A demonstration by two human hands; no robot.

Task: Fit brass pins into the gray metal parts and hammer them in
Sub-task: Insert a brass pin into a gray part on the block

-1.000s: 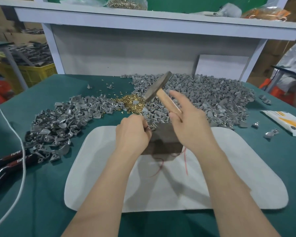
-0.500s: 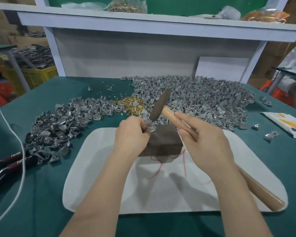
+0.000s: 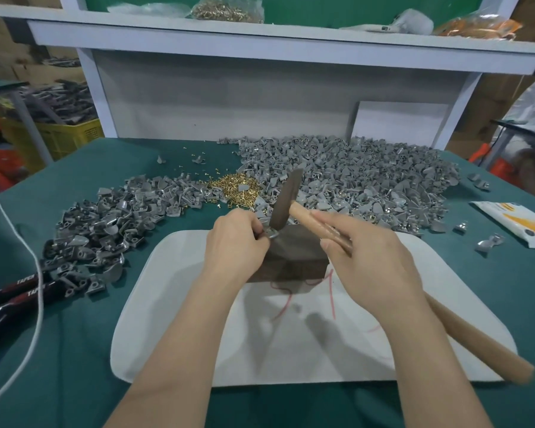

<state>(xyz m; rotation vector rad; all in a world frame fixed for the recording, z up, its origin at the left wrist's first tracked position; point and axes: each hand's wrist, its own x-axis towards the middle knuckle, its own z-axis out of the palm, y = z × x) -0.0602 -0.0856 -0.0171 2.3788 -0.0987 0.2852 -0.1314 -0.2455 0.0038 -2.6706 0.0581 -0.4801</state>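
We're over the white mat (image 3: 167, 304) on the green tabletop (image 3: 59, 366), where a dark block (image 3: 294, 254) sits. The left hand (image 3: 237, 239) is curled in at the block's far left corner, fingertips pinching a gray metal part (image 3: 269, 233) down on the top face. We can't make out a pin in it from here.

The right hand (image 3: 371, 257) grips the hammer (image 3: 286, 200) high on its wooden handle, close to the head, fingers wrapped around it. The handle's long axis runs on a diagonal, butt end out at the near right and rising toward the far left. The steel head stands almost upright across it: lower face down on the part, tapered end pointing up and away toward the piles.

Beyond the block lies a small heap of brass pins (image 3: 233, 188), between two spreads of gray parts, the larger (image 3: 352, 177) at the right and the other (image 3: 105, 223) at the left.
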